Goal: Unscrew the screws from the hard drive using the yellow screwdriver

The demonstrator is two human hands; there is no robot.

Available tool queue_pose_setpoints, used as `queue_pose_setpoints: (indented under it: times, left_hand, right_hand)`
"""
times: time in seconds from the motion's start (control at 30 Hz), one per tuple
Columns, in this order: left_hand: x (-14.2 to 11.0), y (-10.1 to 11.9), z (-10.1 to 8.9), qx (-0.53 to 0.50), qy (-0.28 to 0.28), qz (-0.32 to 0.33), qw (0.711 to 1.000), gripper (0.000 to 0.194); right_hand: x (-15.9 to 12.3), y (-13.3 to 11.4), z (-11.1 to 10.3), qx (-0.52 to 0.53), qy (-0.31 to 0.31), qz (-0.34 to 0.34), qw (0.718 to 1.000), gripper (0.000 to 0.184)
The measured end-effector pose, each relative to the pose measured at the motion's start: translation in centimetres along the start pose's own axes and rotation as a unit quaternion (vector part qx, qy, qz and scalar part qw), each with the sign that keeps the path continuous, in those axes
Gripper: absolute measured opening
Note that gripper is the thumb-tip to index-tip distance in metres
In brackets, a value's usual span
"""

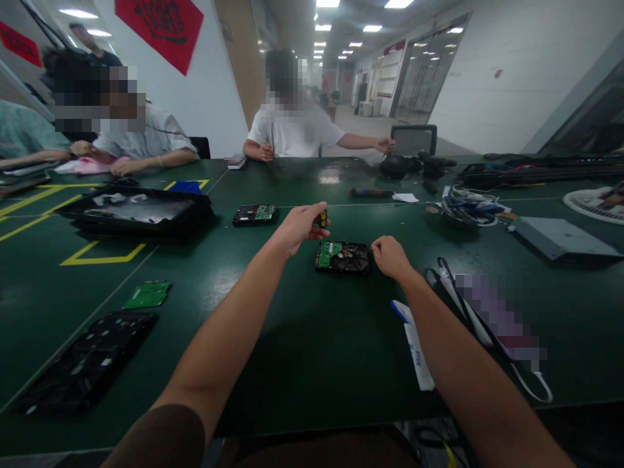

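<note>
A hard drive [358, 259] with a green circuit board on its upper face lies flat on the table in front of me. My left hand [302, 229] is above its far left corner, thumb and fingers closed on a small black-and-yellow object [322, 220], mostly hidden by the fingers. Just off the drive's right end, my right hand [390, 257] is curled closed; whatever it may hold is hidden. A second hard drive [255, 214] rests farther back, left of my left hand.
On the left are a black tray [141, 211], a loose green circuit board [148, 294] and a black perforated panel [88, 361]. Rightward lie a white-and-blue strip [415, 354], a lanyard pouch [497, 315], coiled cables [470, 207] and a grey metal box [565, 237]. People sit across the table.
</note>
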State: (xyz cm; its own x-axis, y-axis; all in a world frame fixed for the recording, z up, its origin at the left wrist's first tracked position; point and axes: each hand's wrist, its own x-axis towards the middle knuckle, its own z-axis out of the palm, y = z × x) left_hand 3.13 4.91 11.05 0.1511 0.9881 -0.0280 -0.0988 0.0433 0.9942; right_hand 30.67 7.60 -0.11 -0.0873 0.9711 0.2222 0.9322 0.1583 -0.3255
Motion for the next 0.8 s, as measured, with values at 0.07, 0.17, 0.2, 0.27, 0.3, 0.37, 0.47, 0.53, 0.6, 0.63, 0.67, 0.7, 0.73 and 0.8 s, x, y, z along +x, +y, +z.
queue_pose_setpoints:
  times: [0.07,0.17,0.2,0.27,0.3,0.37,0.47,0.53,0.6,0.63,0.67,0.7,0.73,0.8]
  left_hand:
    - [0.0,0.1,0.0,-0.001,0.000,0.002,1.000,0.028]
    - [-0.1,0.2,-0.1,-0.003,0.002,0.006,1.000,0.028]
    - [-0.1,0.2,-0.1,-0.003,0.003,0.007,1.000,0.028]
    - [-0.2,0.2,-0.2,-0.001,0.003,0.007,1.000,0.028]
    - [-0.2,0.2,-0.2,0.000,0.003,0.006,1.000,0.028]
    - [-0.2,0.2,-0.2,-0.001,0.002,0.005,1.000,0.028]
    - [-0.1,0.1,-0.1,-0.002,-0.002,0.004,1.000,0.028]
    - [-0.1,0.1,-0.1,-0.004,-0.003,0.004,1.000,0.028]
    - [0.0,0.0,-0.2,-0.004,-0.003,0.004,1.000,0.028]
    - [0.0,0.0,-0.2,-0.005,-0.003,0.004,1.000,0.028]
    - [0.0,0.1,-0.2,-0.006,-0.002,0.004,1.000,0.028]
    - [0.0,0.1,-0.3,-0.007,-0.001,0.005,1.000,0.028]
    - [0.0,0.1,-0.3,-0.008,0.000,0.006,1.000,0.028]
    - [0.0,0.2,-0.4,-0.008,0.000,0.007,1.000,0.027]
  right_hand:
    - [-0.1,0.0,-0.1,0.002,0.009,0.002,1.000,0.021]
    - [-0.3,-0.5,-0.2,0.019,0.039,0.009,0.999,0.019]
    - [-0.3,-0.8,-0.3,0.030,0.053,0.019,0.998,0.018]
    - [-0.4,-1.2,-0.5,0.057,0.074,0.046,0.995,0.015]
    - [-0.4,-1.3,-0.6,0.069,0.078,0.054,0.993,0.015]
    - [-0.4,-1.3,-0.7,0.078,0.083,0.069,0.991,0.013]
    - [-0.3,-0.6,-0.6,0.065,0.092,0.097,0.989,0.009]
    - [-0.3,0.0,-0.3,0.061,0.083,0.094,0.990,0.007]
    - [-0.2,0.5,0.1,0.063,0.072,0.056,0.994,0.011]
    - [-0.1,0.6,0.4,0.065,0.068,0.039,0.995,0.013]
    - [0.0,0.7,0.6,0.068,0.061,0.024,0.995,0.015]
    - [0.2,0.7,0.9,0.071,0.056,0.015,0.996,0.016]
    - [0.3,0.7,1.1,0.072,0.050,0.013,0.996,0.018]
    - [0.8,0.5,1.5,0.075,0.040,0.033,0.996,0.021]
